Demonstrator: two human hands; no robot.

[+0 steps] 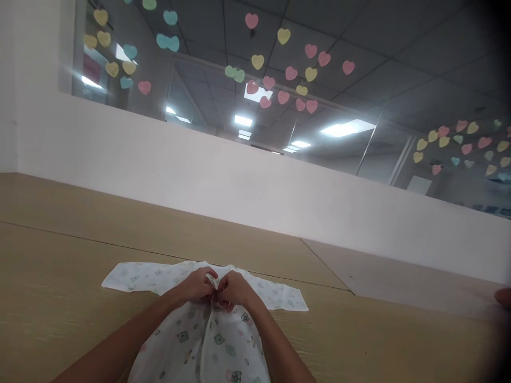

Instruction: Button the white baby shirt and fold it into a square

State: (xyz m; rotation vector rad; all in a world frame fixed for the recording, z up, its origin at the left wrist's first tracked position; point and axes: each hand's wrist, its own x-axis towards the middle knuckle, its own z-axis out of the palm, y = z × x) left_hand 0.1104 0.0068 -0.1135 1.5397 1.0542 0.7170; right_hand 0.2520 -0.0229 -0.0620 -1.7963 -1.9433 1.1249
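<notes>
A small white long-sleeved shirt [183, 340] with a printed pattern lies spread on the wooden table, its sleeves stretched out to both sides. Its front opening runs down the middle toward me. My left hand [199, 284] is closed, pinching the fabric at the upper part of that opening. Close against it, my right hand [232, 290] also pinches the shirt's edge from the other side. The fingertips meet over the opening, and any fastener between them is too small to make out. The shirt's lower end runs out of the bottom of the view.
The wooden table [59, 276] shows seams and meets a low white wall [199, 175] at the back. Above the wall is a glass window with heart-shaped paper stickers [283, 36]. A blurred fingertip-like shape [503, 298] shows at the right edge.
</notes>
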